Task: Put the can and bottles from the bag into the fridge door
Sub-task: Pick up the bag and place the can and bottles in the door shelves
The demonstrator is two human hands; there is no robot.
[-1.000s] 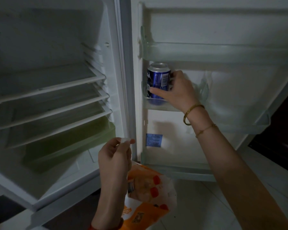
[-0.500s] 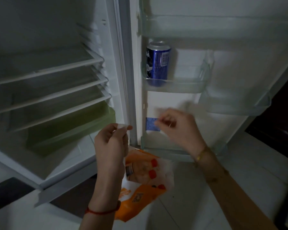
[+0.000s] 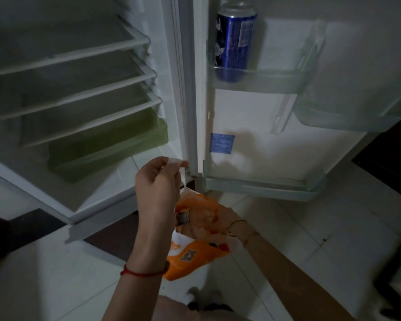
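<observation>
Orange-and-white plastic bag [image 3: 190, 256], below the white fridge door [image 3: 276, 147]
My left hand [image 3: 158, 181] pinches its handle [image 3: 175, 162], wrist up — my right hand [image 3: 204, 222] is buried inside, grip unclear; the blue metal can [image 3: 235, 42] stands in the door shelf [image 3: 259, 83].

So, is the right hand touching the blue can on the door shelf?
Apart. The head view shows the right hand down inside the orange bag, well below the blue can, which stands alone on the door shelf.
</observation>
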